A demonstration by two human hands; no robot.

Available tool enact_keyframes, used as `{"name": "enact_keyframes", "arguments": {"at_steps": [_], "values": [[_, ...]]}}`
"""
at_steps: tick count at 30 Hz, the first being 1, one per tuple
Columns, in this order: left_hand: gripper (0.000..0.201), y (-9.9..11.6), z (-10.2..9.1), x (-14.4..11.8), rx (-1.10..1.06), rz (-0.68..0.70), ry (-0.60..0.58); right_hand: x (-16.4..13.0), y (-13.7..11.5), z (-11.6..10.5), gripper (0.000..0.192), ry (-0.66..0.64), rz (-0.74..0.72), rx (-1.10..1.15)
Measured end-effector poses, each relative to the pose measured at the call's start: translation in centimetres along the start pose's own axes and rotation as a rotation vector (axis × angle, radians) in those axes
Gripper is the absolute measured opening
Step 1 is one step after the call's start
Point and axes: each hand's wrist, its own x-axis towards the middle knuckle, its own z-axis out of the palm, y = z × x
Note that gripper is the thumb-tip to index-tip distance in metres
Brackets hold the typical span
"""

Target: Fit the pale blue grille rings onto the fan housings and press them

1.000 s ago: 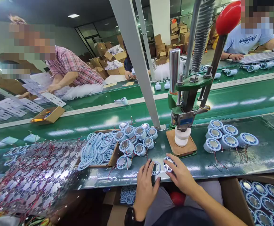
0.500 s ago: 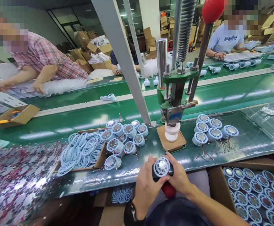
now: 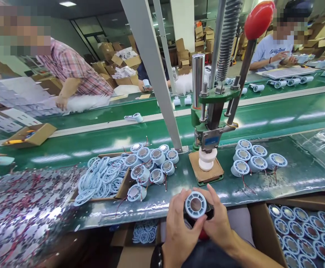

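Close to my body, just off the bench's front edge, a light-blue round housing (image 3: 195, 204) faces up with its slotted ring and metallic centre disc. My left hand (image 3: 177, 223) wraps its left side, thumb at the lower rim. On the other side my right hand (image 3: 218, 219) grips it, with a finger pointing upward. Both hands are closed on this one housing; its underside is hidden. Beyond them stands a green hand press (image 3: 211, 137) with a white round pressing block (image 3: 207, 160) over a brown pad (image 3: 196, 169).
Similar housings (image 3: 157, 175) with thin wires cluster left of the press, and more (image 3: 240, 167) sit right. A carton holds light-blue rings (image 3: 103, 178). Wired flat parts (image 3: 25, 208) cover the far left. A carton of housings (image 3: 299, 227) stands lower right. Co-workers sit across the green conveyor (image 3: 109, 139).
The held housing has tilted slightly, and its centre disc looks darker. My hands stay around it. The view has shifted a little. The co-worker at the right has raised both hands.
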Motion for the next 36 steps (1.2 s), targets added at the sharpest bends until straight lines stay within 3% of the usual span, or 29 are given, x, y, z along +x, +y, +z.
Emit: {"name": "enact_keyframes", "arguments": {"at_steps": [5,11,17,22,26,31,34,36], "values": [[0.087,0.7,0.1,0.0,-0.300,-0.014,0.162,1.6,-2.1,-1.5,0.079,0.058,-0.151,-0.011],[0.096,1.7,0.3,0.8,-0.473,-0.054,0.239,2.3,-2.9,-2.2,0.078,0.079,-0.169,0.013],[0.090,2.1,-0.2,0.8,-0.517,-0.181,0.144,2.3,-2.8,-1.8,0.083,0.064,-0.080,0.051],[0.088,1.7,-0.5,0.4,-0.515,-0.278,0.029,2.0,-2.6,-1.7,0.077,0.069,-0.070,0.027],[0.087,1.1,-0.7,0.6,-0.447,-0.241,-0.033,2.1,-2.3,-1.7,0.077,0.081,-0.104,-0.048],[0.059,0.7,-0.9,1.1,-0.324,-0.112,-0.104,1.9,-2.2,-1.5,0.082,0.076,-0.148,-0.087],[0.056,0.5,-0.3,1.1,-0.454,-0.164,-0.108,1.6,-1.9,-1.2,0.087,0.065,-0.144,-0.091],[0.056,0.0,0.4,1.3,-0.526,-0.264,-0.140,2.1,-1.6,-1.7,0.088,-0.024,-0.138,-0.134]]}}
